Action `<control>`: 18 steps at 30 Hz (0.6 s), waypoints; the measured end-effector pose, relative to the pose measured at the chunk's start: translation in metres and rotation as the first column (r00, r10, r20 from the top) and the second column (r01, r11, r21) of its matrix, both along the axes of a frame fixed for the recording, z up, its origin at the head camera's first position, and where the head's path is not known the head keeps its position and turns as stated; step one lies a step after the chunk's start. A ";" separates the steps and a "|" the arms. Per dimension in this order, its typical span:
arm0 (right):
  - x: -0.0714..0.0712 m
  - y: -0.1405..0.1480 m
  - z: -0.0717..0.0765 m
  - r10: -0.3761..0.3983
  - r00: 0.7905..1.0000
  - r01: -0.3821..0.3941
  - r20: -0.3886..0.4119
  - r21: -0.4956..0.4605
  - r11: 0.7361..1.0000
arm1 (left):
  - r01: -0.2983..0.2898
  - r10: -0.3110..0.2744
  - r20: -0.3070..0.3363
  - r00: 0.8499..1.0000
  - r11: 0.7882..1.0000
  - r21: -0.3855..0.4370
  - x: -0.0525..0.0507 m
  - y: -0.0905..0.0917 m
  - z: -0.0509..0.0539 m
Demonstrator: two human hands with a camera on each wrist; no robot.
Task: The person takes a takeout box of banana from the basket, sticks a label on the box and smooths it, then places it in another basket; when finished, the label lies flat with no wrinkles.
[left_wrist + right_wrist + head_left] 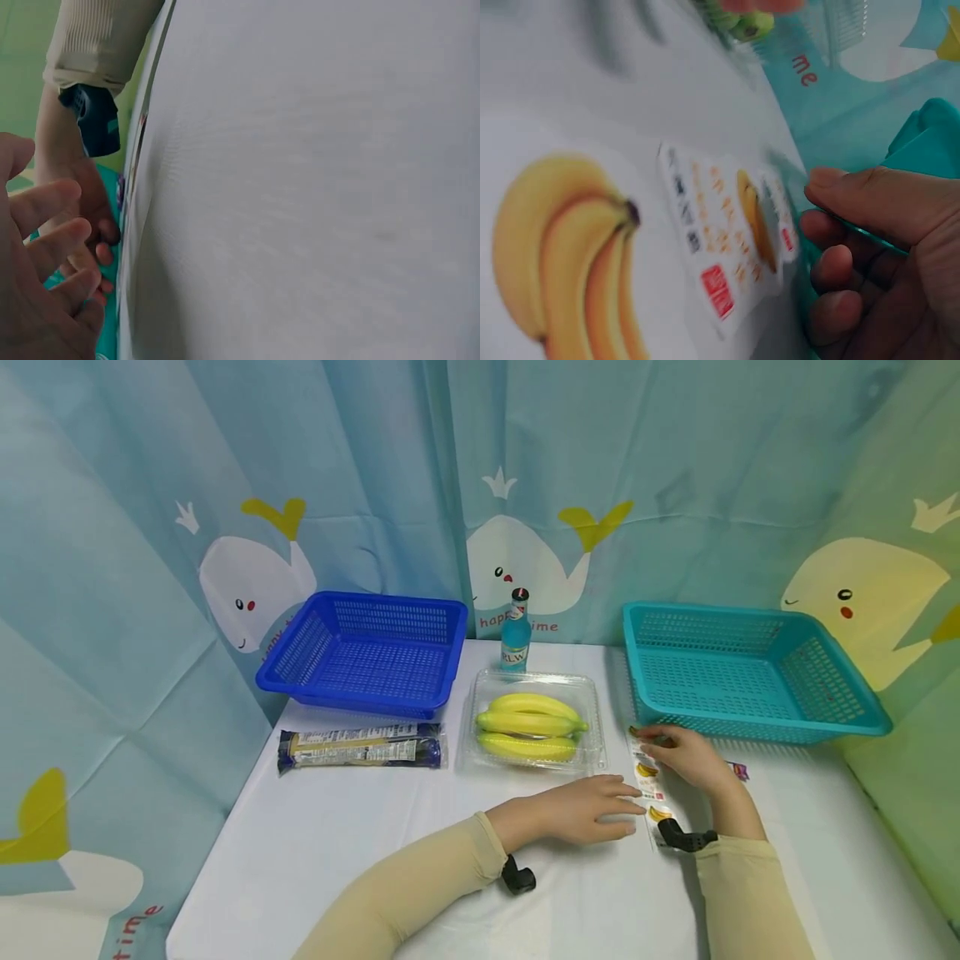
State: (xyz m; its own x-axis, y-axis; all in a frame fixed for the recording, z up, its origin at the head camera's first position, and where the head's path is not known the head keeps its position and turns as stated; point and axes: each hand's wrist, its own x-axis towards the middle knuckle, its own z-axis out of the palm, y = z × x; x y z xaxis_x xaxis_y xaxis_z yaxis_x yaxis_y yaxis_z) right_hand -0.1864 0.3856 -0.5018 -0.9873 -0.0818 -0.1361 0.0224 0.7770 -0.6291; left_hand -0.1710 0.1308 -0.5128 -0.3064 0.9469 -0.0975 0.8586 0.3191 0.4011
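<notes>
A strip of banana-print labels (647,770) (718,240) lies on the white table, right of a clear box (461,739) of bananas (528,724). At its far end, my right hand (686,762) (889,247) pinches the edge between thumb and fingers; the exact contact is partly hidden. My left hand (588,810) (49,277) is palm down with its fingers spread, fingertips beside the strip's middle, holding nothing. In the right wrist view one large banana print shows close up and another label bends away towards the fingers.
A blue basket (367,700) stands back left, a teal basket (757,714) back right. A blue bottle (514,639) stands behind the clear box. Long dark packets (360,747) lie at the left. A small purple packet (738,770) is beside my right wrist.
</notes>
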 end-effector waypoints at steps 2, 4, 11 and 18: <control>-0.001 0.001 -0.003 0.003 1.000 -0.003 0.009 -0.002 1.000 | -0.011 0.011 -0.034 0.999 1.000 -0.026 -0.001 0.004 -0.003; -0.001 0.003 -0.006 0.002 1.000 -0.002 0.024 -0.010 1.000 | -0.017 0.014 -0.056 0.998 0.999 -0.043 -0.002 0.008 -0.006; -0.003 0.003 -0.009 0.026 1.000 -0.026 0.013 0.000 1.000 | -0.043 0.034 -0.100 0.994 0.995 -0.090 -0.004 0.017 -0.015; -0.004 0.001 -0.012 0.018 1.000 -0.017 -0.011 0.041 0.999 | -0.037 0.011 -0.175 0.985 0.989 -0.145 -0.005 0.017 -0.019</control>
